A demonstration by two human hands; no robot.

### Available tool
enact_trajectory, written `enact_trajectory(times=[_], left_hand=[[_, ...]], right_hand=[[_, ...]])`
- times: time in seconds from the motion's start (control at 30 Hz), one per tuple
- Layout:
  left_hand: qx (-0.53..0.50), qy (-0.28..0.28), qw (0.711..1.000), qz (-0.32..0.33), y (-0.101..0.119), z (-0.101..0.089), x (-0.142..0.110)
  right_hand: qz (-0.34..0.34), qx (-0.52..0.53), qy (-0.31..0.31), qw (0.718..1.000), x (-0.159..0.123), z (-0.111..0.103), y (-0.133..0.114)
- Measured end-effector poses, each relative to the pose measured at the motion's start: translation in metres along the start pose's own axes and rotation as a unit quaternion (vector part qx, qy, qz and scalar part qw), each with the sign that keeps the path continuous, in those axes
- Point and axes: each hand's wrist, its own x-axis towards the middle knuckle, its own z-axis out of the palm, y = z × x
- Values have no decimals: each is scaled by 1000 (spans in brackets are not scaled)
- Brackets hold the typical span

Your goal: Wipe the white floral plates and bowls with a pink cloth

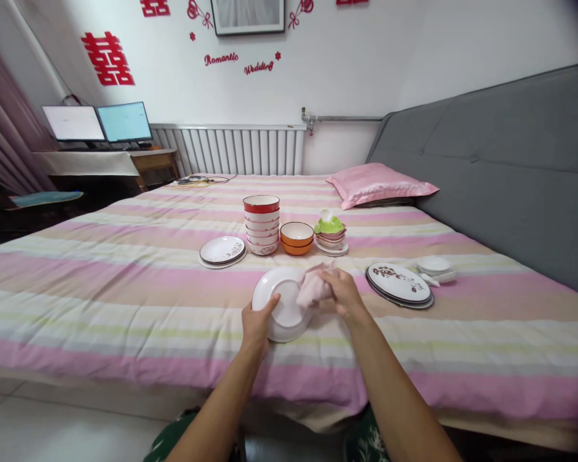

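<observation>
A white plate [284, 311] is held tilted above the striped bedspread, its ringed underside seemingly toward me. My left hand [259, 324] grips its left rim, thumb lying across the surface and the other fingers hidden behind. In my right hand [343, 292] is a bunched pale pink cloth [315, 287], pressed against the plate's right side. Just beyond the plate stand two orange bowls [297, 239], one inside the other. Left of them rises a tall stack of white bowls [262, 234] topped by a red one.
Flat plates [222, 249] lie stacked at left, oval plates [399, 282] at right beside small white dishes [434, 265]. Small dishes with a green leaf-shaped one [330, 224] stand behind. A pink pillow [381, 183] rests near the grey headboard [491, 154]. Cables [205, 180] lie at the far edge.
</observation>
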Motion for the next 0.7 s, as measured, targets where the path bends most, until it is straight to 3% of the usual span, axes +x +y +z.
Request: enact_trajectory(times=[0.1,0.2,0.27,0.4,0.53,0.7], left_hand=[[15,0,1000,6,1,0,-1],[27,-1,1000,9,2,0,-1],[30,-12,999,13,2,0,-2],[34,-38,998,27,1,-1,-3],[40,-55,997,46,2,-3,-6],[36,-72,995,67,5,-3,-9]], right_hand=[[-100,-4,110,989,4,-2,-7],[-173,-41,146,973,-2,2,-8],[-200,-72,119,970,-12,12,-4],[-235,-125,3,964,-33,33,6],[-275,-159,-71,945,-41,40,9],[-398,-205,-182,876,-45,41,3]])
